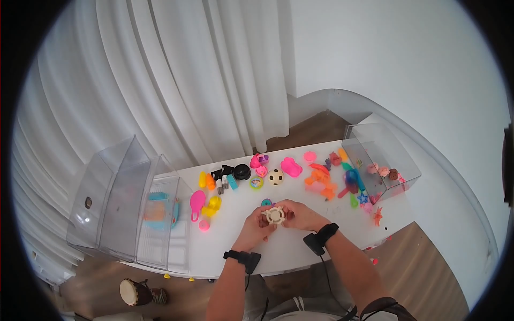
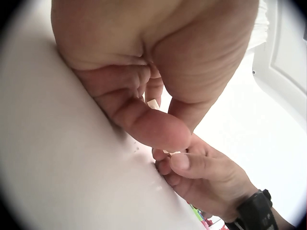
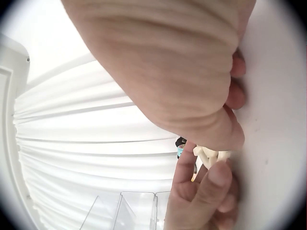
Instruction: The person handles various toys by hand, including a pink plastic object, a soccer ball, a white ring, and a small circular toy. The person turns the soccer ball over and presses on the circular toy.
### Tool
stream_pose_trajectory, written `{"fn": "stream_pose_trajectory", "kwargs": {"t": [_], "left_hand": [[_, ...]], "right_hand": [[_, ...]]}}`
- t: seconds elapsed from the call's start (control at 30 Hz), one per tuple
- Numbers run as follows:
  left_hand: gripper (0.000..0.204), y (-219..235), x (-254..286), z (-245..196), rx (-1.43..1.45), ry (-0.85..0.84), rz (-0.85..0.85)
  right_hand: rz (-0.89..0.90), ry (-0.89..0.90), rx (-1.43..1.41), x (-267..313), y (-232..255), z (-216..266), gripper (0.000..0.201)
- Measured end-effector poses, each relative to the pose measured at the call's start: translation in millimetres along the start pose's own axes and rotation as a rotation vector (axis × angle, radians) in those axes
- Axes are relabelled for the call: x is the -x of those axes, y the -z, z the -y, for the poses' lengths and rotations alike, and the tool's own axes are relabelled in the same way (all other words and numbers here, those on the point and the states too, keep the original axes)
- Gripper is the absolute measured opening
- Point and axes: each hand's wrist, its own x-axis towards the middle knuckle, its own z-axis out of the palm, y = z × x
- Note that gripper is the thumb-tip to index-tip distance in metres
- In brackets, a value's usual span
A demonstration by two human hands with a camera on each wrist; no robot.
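Both hands hold a cream knobbed ring (image 1: 276, 216) with a round centre, low over the front middle of the white table (image 1: 235, 243). My left hand (image 1: 257, 227) pinches its left side between thumb and fingers. On the opposite side, my right hand (image 1: 302, 215) grips the edge with its thumb and curled fingers. The right wrist view shows pale prongs of the ring (image 3: 211, 155) between the two thumbs; in the left wrist view fingers cover most of it. Just beyond the hands lies a small teal toy (image 1: 266, 203).
Clear bins stand at the left (image 1: 160, 251) and right (image 1: 401, 142) ends. Between them lie a toy football (image 1: 276, 177), a pink paddle-shaped toy (image 1: 197, 204), yellow ducks (image 1: 212, 206), orange pieces (image 1: 321, 184) and a starfish (image 1: 378, 216). A drum (image 1: 135, 292) stands on the floor.
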Motion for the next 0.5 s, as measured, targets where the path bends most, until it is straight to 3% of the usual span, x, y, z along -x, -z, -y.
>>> {"fn": "stream_pose_trajectory", "kwargs": {"t": [0.5], "left_hand": [[0.06, -8, 1, -7, -0.069, 0.035, -0.076]], "right_hand": [[-0.013, 0.006, -0.054, -1, 1, -4, 0.062]]}}
